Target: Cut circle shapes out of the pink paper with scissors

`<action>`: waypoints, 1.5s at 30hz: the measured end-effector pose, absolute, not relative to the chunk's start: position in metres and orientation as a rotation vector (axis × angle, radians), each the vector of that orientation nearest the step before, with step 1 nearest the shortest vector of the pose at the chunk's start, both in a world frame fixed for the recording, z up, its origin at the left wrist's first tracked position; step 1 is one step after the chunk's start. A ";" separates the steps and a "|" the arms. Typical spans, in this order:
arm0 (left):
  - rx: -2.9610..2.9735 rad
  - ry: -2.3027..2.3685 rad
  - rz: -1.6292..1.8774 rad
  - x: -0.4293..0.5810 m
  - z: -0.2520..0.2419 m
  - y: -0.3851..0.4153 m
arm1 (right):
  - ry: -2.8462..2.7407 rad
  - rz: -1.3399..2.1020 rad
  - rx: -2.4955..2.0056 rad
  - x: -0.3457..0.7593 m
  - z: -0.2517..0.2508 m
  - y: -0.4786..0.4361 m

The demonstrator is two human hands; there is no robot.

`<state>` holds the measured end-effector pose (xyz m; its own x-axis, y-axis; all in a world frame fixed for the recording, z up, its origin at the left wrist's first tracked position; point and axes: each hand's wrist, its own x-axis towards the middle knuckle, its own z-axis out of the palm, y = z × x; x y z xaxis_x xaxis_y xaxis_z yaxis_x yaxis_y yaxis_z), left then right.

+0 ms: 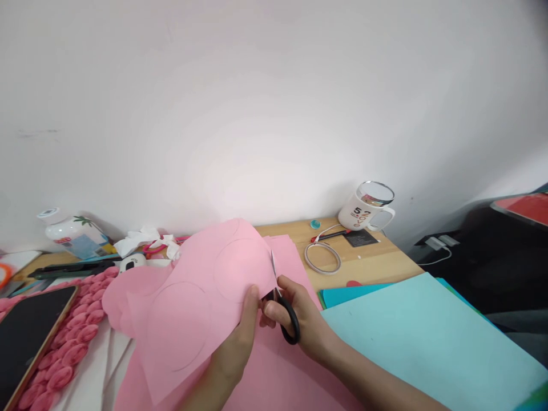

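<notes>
Pink paper, the big sheet (192,297), hangs clear of the desk (377,262) and bows in the air, pinched at its near right edge by the left hand (240,342), thumb on top; the right hand (308,325), just right of the sheet, is clenched through the black loops of the scissors (283,311), whose thin blades point up along that same edge, beside a faint traced circle. I judge the floppy sheet to be the main risk: held at one spot only, it could sag or twist under the blades, so a cut could wander off the thin line, or the paper could crease or tear. The left thumb sits very near the blades, and a hasty snip could nick it. The sheet looks matte, smooth and limp, with several faint circles and a wavy left edge. Right of it lies a teal sheet (428,337), flat, stiffer-looking and straight-edged. Left of it a glossy black slab (29,337) with a tan rim rests over a mat of puffy pink rosettes (72,342). Beyond its right corner stand a glazed white mug (366,208) with a shiny rim and a pale cable (323,257) wound in a loose ring
</notes>
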<state>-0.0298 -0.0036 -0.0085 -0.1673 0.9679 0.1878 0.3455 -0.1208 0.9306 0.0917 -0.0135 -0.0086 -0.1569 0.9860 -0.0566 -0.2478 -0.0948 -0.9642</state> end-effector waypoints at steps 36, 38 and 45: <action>1.351 1.328 1.129 -0.029 0.007 0.004 | -1.111 1.420 -0.890 0.091 -0.022 -0.005; 1.363 1.310 1.116 -0.030 0.005 0.005 | -1.093 1.423 -0.867 0.091 -0.022 -0.006; 1.343 1.216 1.153 -0.029 0.009 0.005 | -1.033 1.443 -0.852 0.091 -0.021 -0.008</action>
